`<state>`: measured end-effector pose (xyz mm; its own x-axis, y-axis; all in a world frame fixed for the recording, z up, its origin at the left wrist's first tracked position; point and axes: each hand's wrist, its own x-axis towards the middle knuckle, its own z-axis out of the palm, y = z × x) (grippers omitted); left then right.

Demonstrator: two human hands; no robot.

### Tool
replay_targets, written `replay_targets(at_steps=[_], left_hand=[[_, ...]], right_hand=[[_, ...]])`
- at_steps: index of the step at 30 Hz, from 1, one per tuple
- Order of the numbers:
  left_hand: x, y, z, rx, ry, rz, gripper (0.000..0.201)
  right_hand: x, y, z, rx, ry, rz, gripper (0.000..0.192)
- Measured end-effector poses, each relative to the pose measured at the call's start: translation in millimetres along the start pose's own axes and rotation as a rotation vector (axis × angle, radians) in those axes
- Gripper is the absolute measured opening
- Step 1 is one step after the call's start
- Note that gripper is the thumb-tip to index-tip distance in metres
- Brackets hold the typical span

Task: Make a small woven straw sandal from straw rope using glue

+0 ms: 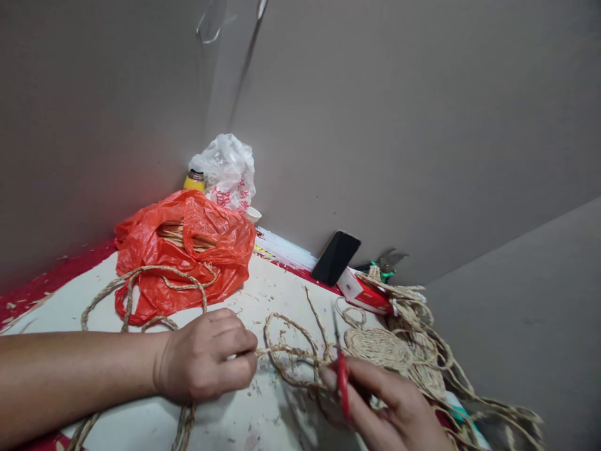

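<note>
At table centre, 6 o'clock: straw rope (286,354), braided, looped on the white table (263,294), strung between my two hands.
Left hand (204,357): 7 o'clock, fingers curled, pinching the rope end at thumb and forefinger.
Right hand (399,410): 5 o'clock, closed round red scissors (340,369), blades up, tips next to the rope.
Coiled straw mat (378,347): 4 o'clock, just beside the scissors.
Orange bag (188,250): 11 o'clock, straw sticks inside.
White bag (228,170): 12 o'clock, by the wall.
Phone (335,258): 2 o'clock, leaning on the wall.
</note>
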<state>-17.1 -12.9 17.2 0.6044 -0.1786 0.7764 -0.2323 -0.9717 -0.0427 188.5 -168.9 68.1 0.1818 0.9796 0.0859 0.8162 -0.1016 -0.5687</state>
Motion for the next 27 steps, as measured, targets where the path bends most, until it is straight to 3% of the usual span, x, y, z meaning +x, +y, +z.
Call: replay_targets(at_steps=[2, 5, 11, 17, 19, 23, 27], left_hand=[[-1, 0, -0.1, -0.053, -0.005, -0.088, 0.017], [-1, 1, 1.6, -0.147, 0.012, -0.221, 0.022], [3, 4, 6.2, -0.272, 0.191, -0.643, 0.016], [14, 0, 2.5, -0.578, 0.240, -1.026, 0.004], [18, -3, 1.1, -0.700, 0.252, -1.152, 0.001], [20, -13, 0.6, -1.057, 0.210, -1.436, 0.013], [20, -20, -1.1, -1.238, 0.220, -1.528, 0.017]], right_hand=[[7, 4, 3, 0.240, 0.037, 0.190, 0.036], [15, 12, 10, 0.493, -0.041, 0.395, 0.053], [20, 22, 18, 0.791, -0.228, 0.447, 0.057], [23, 25, 27, 0.934, -0.258, 0.430, 0.042], [25, 28, 33, 0.905, -0.148, 0.388, 0.037], [28, 33, 36, 0.810, 0.256, 0.338, 0.041], [28, 35, 28, 0.700, 0.428, 0.303, 0.041]])
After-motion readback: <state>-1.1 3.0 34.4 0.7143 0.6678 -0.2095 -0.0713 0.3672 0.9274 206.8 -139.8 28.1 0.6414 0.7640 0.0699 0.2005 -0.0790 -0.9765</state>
